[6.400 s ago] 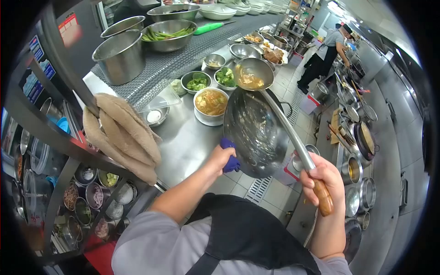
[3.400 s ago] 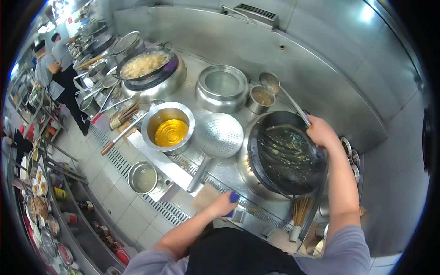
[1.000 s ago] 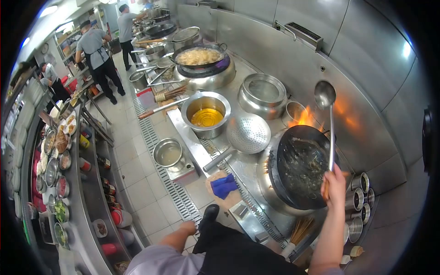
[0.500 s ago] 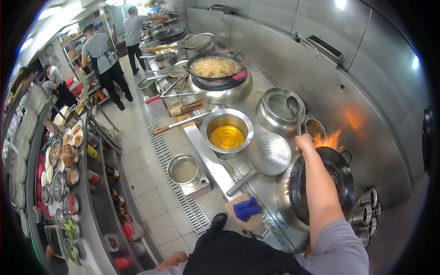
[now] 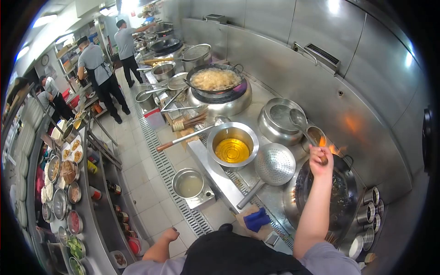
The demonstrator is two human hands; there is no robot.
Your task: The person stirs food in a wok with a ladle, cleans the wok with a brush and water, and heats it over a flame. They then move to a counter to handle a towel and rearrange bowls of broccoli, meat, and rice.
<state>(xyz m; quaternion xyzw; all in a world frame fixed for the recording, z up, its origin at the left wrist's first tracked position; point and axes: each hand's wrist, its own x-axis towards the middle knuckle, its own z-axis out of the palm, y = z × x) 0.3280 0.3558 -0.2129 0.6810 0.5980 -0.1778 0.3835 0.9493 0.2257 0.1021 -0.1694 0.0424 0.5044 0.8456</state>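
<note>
My right hand is closed round the handle of a ladle, whose bowl hangs over the lidded steel pot at the back. Below that hand sits a dark wok on its burner, with small flames at the far rim. My left hand hangs low over the floor, fingers curled in and nothing visible in them. Left of the wok rests a perforated strainer. Beside it stands a steel pot of clear yellow oil.
Food bubbles in a second wok farther along the range. A pot of cloudy liquid sits near the floor drain. A blue cloth lies at the front edge. Bowls of ingredients line the left counter. Several people work farther back.
The ladle has tilted, its handle end now toward me, as my right hand turned. Flames at the wok have shrunk. My left hand has swung forward, and the view has shifted slightly.
</note>
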